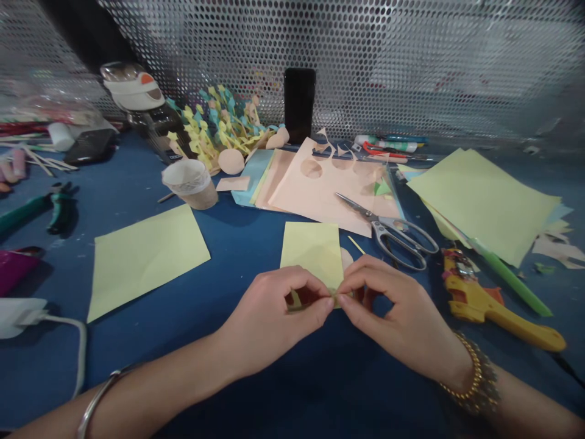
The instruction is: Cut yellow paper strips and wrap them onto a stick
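Observation:
My left hand (283, 320) and my right hand (388, 305) meet at the fingertips, both closed in a pinch. Between them is a small folded piece of yellow paper (335, 293), mostly hidden by the fingers. Just beyond lies a yellow paper rectangle (311, 247) flat on the blue table. A thin yellow paper strip (356, 244) and a pale round cutout partly covered by my right hand lie beside it. Silver scissors (388, 231) rest with spread handles to the right, their blades over a pink sheet with round holes (315, 198).
A yellow sheet (146, 262) and a paper cup (191, 186) are on the left. Paper stars on sticks (205, 134) stand behind, near a bottle (146, 103) and an upright phone (300, 100). On the right are yellow sheets (484, 195), a green cutter (512, 277) and a yellow-handled tool (503, 311).

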Available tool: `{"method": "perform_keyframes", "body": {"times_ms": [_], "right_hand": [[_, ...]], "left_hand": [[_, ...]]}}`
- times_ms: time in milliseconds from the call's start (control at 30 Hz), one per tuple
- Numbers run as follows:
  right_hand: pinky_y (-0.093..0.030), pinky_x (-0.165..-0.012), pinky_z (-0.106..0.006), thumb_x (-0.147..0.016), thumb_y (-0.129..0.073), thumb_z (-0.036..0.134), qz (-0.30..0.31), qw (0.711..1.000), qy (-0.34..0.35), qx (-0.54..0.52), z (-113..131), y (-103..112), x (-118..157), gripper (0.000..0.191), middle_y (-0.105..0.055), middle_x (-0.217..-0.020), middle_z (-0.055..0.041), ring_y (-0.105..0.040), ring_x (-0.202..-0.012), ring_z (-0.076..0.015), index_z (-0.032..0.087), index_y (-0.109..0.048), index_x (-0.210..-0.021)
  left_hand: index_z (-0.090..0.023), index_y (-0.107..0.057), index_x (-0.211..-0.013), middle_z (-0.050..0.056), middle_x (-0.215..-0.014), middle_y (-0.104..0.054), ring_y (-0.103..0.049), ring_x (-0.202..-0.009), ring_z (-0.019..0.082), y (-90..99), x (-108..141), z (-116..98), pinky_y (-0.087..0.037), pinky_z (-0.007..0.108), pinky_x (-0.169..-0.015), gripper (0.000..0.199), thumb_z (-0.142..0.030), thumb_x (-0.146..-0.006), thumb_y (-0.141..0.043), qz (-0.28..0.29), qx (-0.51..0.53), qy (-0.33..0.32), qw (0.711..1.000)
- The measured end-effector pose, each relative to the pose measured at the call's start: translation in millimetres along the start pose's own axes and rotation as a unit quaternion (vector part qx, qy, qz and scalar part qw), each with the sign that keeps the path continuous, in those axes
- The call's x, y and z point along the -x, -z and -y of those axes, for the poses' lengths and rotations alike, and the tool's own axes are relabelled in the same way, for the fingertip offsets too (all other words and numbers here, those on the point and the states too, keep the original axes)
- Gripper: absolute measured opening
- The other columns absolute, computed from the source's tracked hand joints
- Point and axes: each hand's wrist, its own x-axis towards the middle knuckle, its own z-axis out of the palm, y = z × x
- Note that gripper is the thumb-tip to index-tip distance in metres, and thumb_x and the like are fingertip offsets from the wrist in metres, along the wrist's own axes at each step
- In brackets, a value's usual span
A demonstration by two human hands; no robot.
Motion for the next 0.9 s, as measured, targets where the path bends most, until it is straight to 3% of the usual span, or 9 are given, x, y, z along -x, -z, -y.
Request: {"method": "perform_keyframes", "body": {"times_ms": [467,900], "right_hand": [[-0.046,-0.053,-0.022,-0.082,-0.056,0.016,0.015,1.000,-0.017,-0.010,-0.6,-2.6,0.7,0.009,-0.055,-0.078,-0.0015,-0.052,-0.060,-0.0084,0.017,-0.062,-0.076],[-0.046,-0.053,-0.020,-0.082,-0.057,0.016,0.007,1.000,-0.013,-0.014,0.0,-1.9,2.2,0.008,-0.055,-0.076,-0.0006,-0.052,-0.061,-0.0083,0.018,-0.062,-0.075]], "left_hand": [[-0.019,-0.065,-0.073,-0.004,-0.068,-0.064,-0.050,-0.057,0.008,-4.6,-1.7,4.8,-0.040,0.019,-0.054,0.011,-0.013,-0.074,-0.056,-0.022,-0.012,-0.034,0.999],[-0.019,-0.065,-0.070,-0.003,-0.067,-0.063,-0.050,-0.057,0.008,-5.0,-0.6,3.2,-0.040,0.019,-0.053,0.006,-0.017,-0.073,-0.060,-0.024,0.003,-0.027,0.999]]}}
